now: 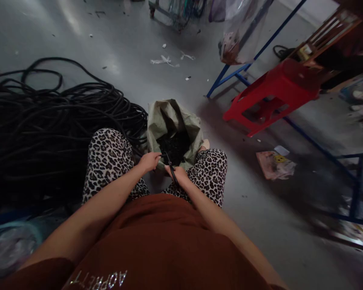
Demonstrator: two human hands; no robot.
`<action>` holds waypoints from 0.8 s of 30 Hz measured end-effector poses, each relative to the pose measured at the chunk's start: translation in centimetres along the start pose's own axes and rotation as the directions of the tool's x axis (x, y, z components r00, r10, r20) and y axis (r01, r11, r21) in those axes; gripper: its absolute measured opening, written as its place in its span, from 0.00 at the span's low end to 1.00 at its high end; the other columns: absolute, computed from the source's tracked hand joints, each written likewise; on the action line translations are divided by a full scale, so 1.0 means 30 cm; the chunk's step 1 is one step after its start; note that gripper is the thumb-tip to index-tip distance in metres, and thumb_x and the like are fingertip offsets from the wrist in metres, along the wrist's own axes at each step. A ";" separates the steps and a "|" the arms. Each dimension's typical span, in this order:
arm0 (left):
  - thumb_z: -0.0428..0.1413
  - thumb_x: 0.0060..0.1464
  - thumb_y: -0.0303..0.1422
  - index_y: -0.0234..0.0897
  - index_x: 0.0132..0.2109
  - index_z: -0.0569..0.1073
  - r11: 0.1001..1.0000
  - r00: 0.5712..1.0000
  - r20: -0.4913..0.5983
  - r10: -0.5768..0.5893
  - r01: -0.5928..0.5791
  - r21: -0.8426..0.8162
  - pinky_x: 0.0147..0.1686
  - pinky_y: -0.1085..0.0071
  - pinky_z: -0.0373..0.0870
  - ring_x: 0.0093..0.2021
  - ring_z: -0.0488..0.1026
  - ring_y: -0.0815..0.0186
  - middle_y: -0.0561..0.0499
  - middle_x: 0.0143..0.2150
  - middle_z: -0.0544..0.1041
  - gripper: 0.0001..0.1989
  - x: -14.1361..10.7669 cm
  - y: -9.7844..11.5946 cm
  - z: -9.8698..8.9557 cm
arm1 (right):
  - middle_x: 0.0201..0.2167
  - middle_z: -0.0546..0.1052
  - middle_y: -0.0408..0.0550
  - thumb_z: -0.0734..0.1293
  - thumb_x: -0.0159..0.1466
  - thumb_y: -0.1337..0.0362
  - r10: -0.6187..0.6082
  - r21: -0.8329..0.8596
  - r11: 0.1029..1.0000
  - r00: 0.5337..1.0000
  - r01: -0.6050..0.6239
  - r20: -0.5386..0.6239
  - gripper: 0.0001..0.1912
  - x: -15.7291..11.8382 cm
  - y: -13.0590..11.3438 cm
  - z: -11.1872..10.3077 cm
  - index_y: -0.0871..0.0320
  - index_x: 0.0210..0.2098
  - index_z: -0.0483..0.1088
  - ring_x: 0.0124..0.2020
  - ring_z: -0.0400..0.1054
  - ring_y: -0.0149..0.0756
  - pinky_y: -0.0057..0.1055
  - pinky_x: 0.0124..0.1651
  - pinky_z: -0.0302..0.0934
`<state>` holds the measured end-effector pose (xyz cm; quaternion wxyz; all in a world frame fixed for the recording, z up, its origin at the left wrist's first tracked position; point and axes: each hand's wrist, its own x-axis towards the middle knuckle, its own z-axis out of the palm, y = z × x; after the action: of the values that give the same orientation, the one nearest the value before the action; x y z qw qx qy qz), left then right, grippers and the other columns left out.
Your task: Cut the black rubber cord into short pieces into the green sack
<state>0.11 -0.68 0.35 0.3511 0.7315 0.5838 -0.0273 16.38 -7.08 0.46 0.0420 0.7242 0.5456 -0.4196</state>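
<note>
My left hand is closed around a short black cord end that sticks out past the fingertips. In my right hand is a pair of scissors with dark handles, its blades pointing up at the cord end. Whether the blades touch the cord is too small to tell. Just beyond both hands, between my knees, a pale green woven sack stands with its mouth wide. Small black pieces lie inside it. A big heap of black cord spreads over the floor at left.
To the right a red plastic stool lies tipped beside a blue metal frame. Plastic packaging and white scraps are on the grey floor. A light-blue tub holding clear plastic sits at lower left. A wheeled cart is at the back.
</note>
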 end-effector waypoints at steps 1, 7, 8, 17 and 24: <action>0.43 0.56 0.37 0.41 0.53 0.69 1.000 1.000 0.004 0.001 -0.001 -0.001 0.37 0.75 0.65 0.23 0.71 0.72 0.54 0.31 0.78 0.20 -0.001 0.000 0.000 | 0.30 0.77 0.59 0.56 0.60 0.42 0.000 0.007 1.000 1.000 0.000 -0.002 0.32 0.003 0.002 0.002 0.64 0.35 0.77 0.36 0.72 0.45 0.28 0.33 0.60; 0.45 0.55 0.35 0.42 0.50 0.71 0.999 0.998 -0.048 0.042 -0.042 -0.006 0.36 0.74 0.65 0.28 0.72 0.69 0.51 0.36 0.78 0.18 -0.006 0.002 0.001 | 0.29 0.77 0.59 0.58 0.59 0.43 -0.033 0.036 0.999 0.998 0.034 -0.049 0.30 -0.001 0.003 0.004 0.64 0.31 0.77 0.34 0.71 0.45 0.28 0.31 0.59; 0.45 0.55 0.35 0.42 0.50 0.72 0.999 0.997 -0.057 0.047 -0.048 -0.001 0.36 0.74 0.65 0.29 0.73 0.68 0.51 0.38 0.78 0.18 -0.005 0.001 0.002 | 0.28 0.77 0.59 0.58 0.59 0.43 -0.032 0.045 0.998 0.998 0.034 -0.051 0.30 -0.003 0.001 0.003 0.64 0.30 0.77 0.33 0.71 0.45 0.28 0.31 0.59; 0.46 0.55 0.35 0.41 0.49 0.72 0.998 0.994 -0.090 0.059 -0.059 0.012 0.39 0.72 0.65 0.34 0.73 0.65 0.48 0.40 0.77 0.18 0.005 -0.019 0.019 | 0.14 0.70 0.53 0.62 0.57 0.46 -0.044 0.248 0.967 0.997 0.058 -0.063 0.25 0.016 0.014 0.034 0.62 0.19 0.73 0.26 0.70 0.43 0.30 0.29 0.60; 0.47 0.55 0.35 0.41 0.49 0.73 0.998 0.994 -0.096 0.054 -0.056 -0.027 0.41 0.71 0.65 0.37 0.73 0.65 0.49 0.42 0.76 0.17 0.001 -0.020 0.014 | 0.08 0.63 0.48 0.64 0.55 0.44 0.043 0.427 0.904 0.998 -0.023 -0.037 0.27 0.022 0.013 0.030 0.59 0.12 0.65 0.13 0.63 0.35 0.28 0.19 0.56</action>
<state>-0.24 -0.84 -0.27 0.3344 0.7425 0.5798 0.0258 16.23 -7.19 -0.70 -0.1225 0.7343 0.4295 -0.5112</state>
